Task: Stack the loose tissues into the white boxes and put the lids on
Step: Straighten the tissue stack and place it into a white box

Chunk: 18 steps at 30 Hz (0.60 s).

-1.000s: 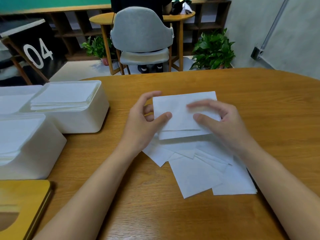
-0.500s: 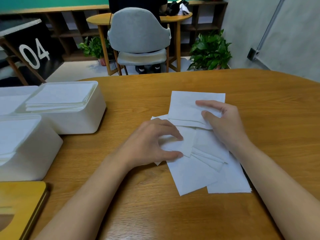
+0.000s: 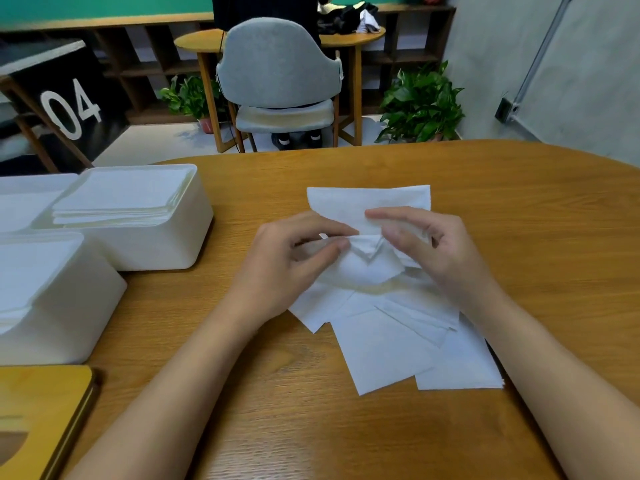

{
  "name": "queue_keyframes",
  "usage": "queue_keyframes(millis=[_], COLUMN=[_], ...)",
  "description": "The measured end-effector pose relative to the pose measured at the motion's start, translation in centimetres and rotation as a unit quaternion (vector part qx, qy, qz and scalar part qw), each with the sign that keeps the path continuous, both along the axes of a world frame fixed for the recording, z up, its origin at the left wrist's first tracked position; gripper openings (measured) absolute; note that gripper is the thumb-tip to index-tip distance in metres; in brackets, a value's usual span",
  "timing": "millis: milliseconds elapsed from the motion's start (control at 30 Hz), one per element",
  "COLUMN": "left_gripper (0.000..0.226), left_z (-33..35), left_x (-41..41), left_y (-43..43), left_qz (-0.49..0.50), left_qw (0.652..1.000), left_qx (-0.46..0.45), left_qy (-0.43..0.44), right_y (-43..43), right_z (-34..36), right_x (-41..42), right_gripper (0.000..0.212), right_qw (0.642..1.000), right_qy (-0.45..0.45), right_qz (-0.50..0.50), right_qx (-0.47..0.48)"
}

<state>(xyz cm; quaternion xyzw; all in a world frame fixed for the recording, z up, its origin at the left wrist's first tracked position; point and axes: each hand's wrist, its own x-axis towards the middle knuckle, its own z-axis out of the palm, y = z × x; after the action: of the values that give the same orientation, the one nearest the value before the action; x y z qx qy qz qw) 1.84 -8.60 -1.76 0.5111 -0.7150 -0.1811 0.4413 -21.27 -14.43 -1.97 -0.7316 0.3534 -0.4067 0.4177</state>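
wooden lid (image 3: 45, 410): lay flat at the tabletop's near-left corner, with a cut-out slot showing at its left end.
near white box (image 3: 59, 317): stood open along the left edge, just behind the wooden lid, with tissues piled inside.
far white box (image 3: 156, 244): stood open behind the near white box, toward the far-left corner, holding a neat tissue stack (image 3: 121, 199) that rose to its rim.
left hand (image 3: 287, 265): hovered over the middle of the tabletop, fingers curled, thumb and forefinger pinching the crumpled tissue.
crumpled tissue (image 3: 363, 268): was held between both hands, raised a little above the pile.
right hand (image 3: 440, 254): sat just right of the left hand, fingers curled, thumb and forefinger nipping the same tissue's folded edge.
loose tissues (image 3: 381, 355): lay fanned and overlapping under both hands, spreading toward the near edge; one flat sheet (image 3: 367, 200) lay just beyond the fingers.
tabletop (image 3: 536, 220): was rounded light wood.
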Motion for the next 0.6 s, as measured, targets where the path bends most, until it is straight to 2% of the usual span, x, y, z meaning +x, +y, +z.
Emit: queue_keyframes(millis=[100,167,233,367,467,600], left_gripper=[0.026,0.039,0.042,0.037,0.039,0.039], left_z=[0.1,0.3,0.6,1.0,1.3,1.2], left_x=[0.1,0.1,0.5,0.9,0.4,0.0], left_y=[0.0,0.3,0.2,0.2,0.5,0.5], left_qz=[-0.001,-0.007,-0.002,0.008,0.016,0.029], left_qw=[0.999,0.998,0.999,0.997,0.998,0.998], left_qx=[0.022,0.037,0.022,0.019,0.0,-0.054], left_qy=[0.039,0.048,0.032,0.068,0.055,0.014], right_y=[1.1,1.2,1.1,1.3,1.6,2.0], right_z=[-0.2,-0.4,-0.4,0.1,0.1,0.1], right_x=[0.8,1.2,1.2,1.2,1.6,2.0], right_gripper=[0.03,0.018,0.016,0.034,0.054,0.069], right_qw=[0.999,0.999,0.997,0.994,0.998,0.998], right_qy=[-0.007,-0.027,-0.045,-0.063,-0.011,0.037], right_qz=[0.042,0.018,0.0,0.036,0.054,0.058], right_qx=[0.032,0.039,0.063,0.085,0.034,-0.008])
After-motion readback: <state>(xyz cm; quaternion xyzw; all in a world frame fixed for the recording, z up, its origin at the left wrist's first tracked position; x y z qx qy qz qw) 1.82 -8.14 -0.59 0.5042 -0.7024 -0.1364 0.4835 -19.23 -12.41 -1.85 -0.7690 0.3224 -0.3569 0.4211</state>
